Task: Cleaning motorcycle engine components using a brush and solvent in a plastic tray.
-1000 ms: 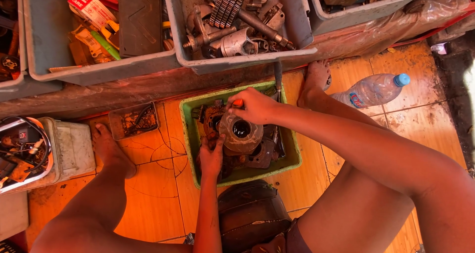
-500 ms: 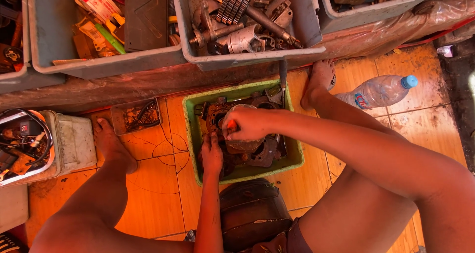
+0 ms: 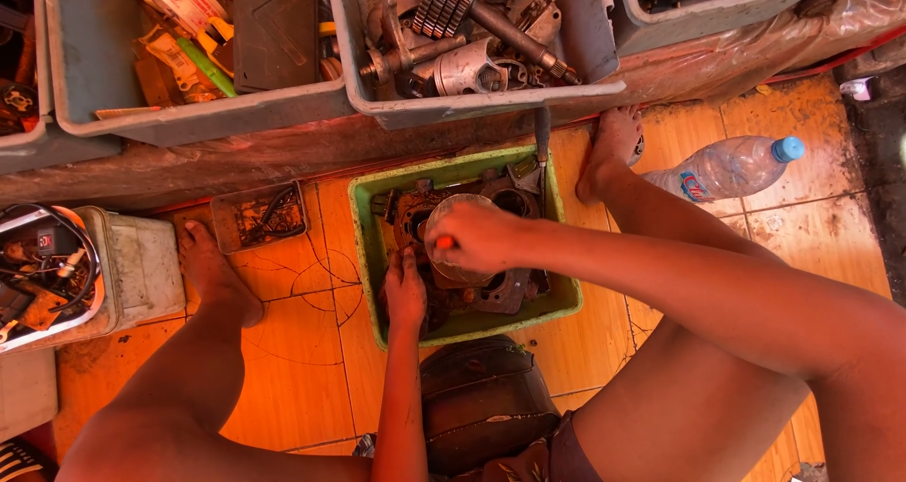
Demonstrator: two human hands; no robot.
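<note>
Where orange floor tiles (image 3: 283, 369) spread, grey bins (image 3: 472, 105) line up.

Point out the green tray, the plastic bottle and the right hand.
green tray (image 3: 363, 220): head view, on its bare left rim.
plastic bottle (image 3: 731, 166): head view, on the clear body.
right hand (image 3: 477, 237): head view, on the back of the hand.
</note>
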